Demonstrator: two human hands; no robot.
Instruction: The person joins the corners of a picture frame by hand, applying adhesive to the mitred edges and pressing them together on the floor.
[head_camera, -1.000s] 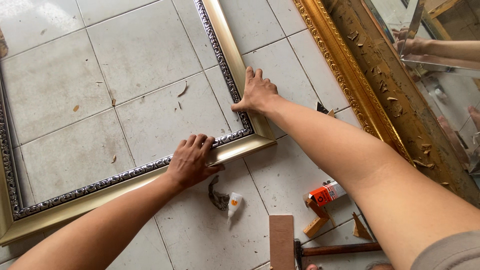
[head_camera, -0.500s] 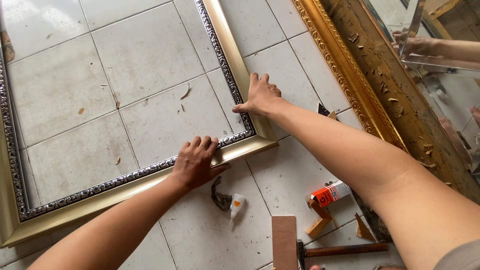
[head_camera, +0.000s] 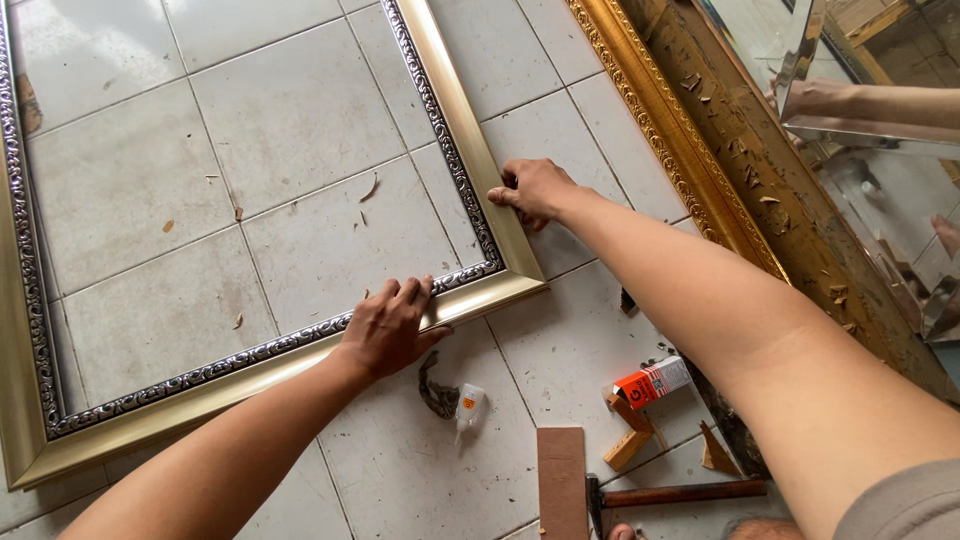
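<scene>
A gold picture frame (head_camera: 455, 150) with a dark ornate inner trim lies flat on the tiled floor. My left hand (head_camera: 392, 325) rests palm-down on the frame's near rail, just left of its bottom-right corner. My right hand (head_camera: 533, 190) presses against the outer edge of the right rail, its fingers curled on the rail. Neither hand lifts the frame. The frame's far left side runs out of view.
A small glue bottle (head_camera: 468, 408) and a dark scrap (head_camera: 436, 388) lie below the corner. An orange-and-white box (head_camera: 652, 381), wood blocks (head_camera: 628, 448), a flat board (head_camera: 562, 482) and a hammer (head_camera: 672, 494) lie at the bottom right. A large ornate gold frame (head_camera: 690, 150) and a mirror (head_camera: 868, 130) stand at the right.
My view has shifted a little, and the frame sits more to the right. My right hand's fingers have curled in from a flat, spread pose. My left hand stays on the near rail.
</scene>
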